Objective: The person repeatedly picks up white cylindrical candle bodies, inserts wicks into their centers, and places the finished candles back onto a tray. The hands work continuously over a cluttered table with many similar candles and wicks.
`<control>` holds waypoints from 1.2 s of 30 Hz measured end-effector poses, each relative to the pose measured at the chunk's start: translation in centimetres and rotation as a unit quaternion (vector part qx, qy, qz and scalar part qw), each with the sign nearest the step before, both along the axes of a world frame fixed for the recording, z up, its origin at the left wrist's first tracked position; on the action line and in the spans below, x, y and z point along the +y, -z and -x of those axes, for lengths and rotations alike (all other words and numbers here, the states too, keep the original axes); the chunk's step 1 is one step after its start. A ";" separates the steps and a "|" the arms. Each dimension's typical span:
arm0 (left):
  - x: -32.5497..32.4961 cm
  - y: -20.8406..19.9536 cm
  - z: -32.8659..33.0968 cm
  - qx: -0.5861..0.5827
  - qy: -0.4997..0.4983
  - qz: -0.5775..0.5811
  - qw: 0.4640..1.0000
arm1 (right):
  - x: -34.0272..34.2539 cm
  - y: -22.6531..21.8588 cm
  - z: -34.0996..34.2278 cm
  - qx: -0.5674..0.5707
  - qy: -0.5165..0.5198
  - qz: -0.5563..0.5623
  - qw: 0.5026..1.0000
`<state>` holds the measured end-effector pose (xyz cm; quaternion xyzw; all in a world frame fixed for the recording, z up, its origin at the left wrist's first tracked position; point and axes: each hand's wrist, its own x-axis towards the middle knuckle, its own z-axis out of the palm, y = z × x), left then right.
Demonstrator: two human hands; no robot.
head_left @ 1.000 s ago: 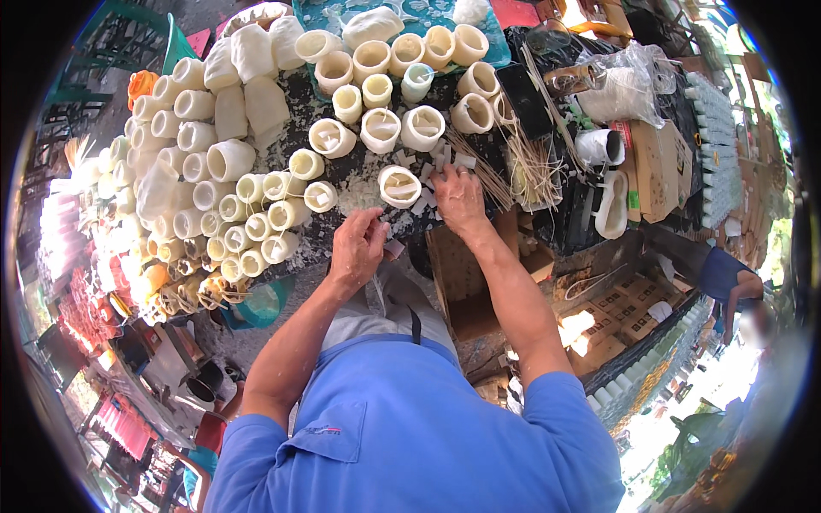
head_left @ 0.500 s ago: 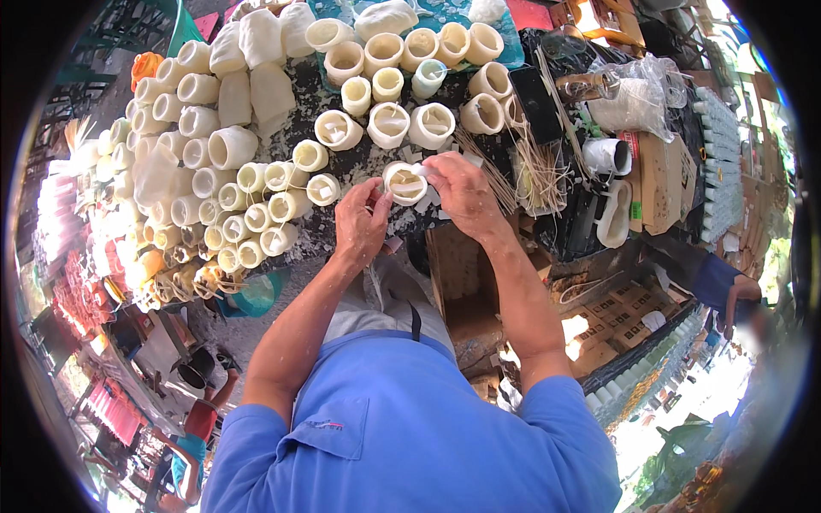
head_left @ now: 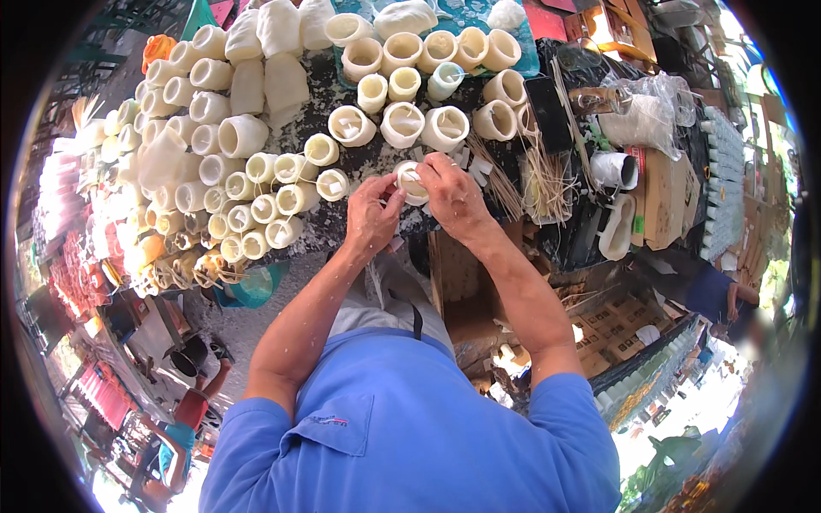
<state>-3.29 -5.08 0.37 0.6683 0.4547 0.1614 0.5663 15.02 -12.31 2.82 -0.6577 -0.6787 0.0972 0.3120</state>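
Observation:
At the near edge of the dark table, a small cream wax cup [head_left: 412, 183] sits between my two hands, its open top facing me. My left hand [head_left: 375, 210] is closed, thumb and fingertips against the cup's left side. Over the right rim reach the bunched fingers of my right hand [head_left: 455, 198]; they cover part of the opening and hide whatever they pinch. Just beyond stand wax cups with white pieces inside, among them a wide middle cup [head_left: 402, 126] and a right-hand one [head_left: 445, 128].
Many cream wax cups [head_left: 244, 137] crowd the left side. A blue-green tray [head_left: 530, 58] holds more at the back. Thin sticks [head_left: 547, 188], a black phone-like slab [head_left: 548, 114], a clear plastic bag [head_left: 646, 120] and cardboard [head_left: 667, 201] lie to the right. Other people are at the sides.
My right fingers, which pinched a small white piece by the cup's rim, have moved in over its opening. My left fingers have closed in on the cup's side. The whole view has shifted slightly.

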 end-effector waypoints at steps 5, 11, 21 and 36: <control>0.1 0.1 -0.1 -0.009 0.007 0.004 1.000 | -0.4 0.3 -0.8 0.007 -0.029 0.017 0.999; 0.4 -0.5 -0.1 0.018 0.031 0.004 0.999 | -0.1 2.2 -1.6 0.040 0.017 0.046 0.998; 0.5 0.0 -0.1 -0.001 0.027 0.012 1.000 | -0.7 3.1 -2.2 -0.023 -0.057 -0.001 0.998; 0.9 0.8 -1.4 0.047 -0.022 0.019 0.998 | -0.4 0.2 -1.1 0.141 0.136 0.141 0.970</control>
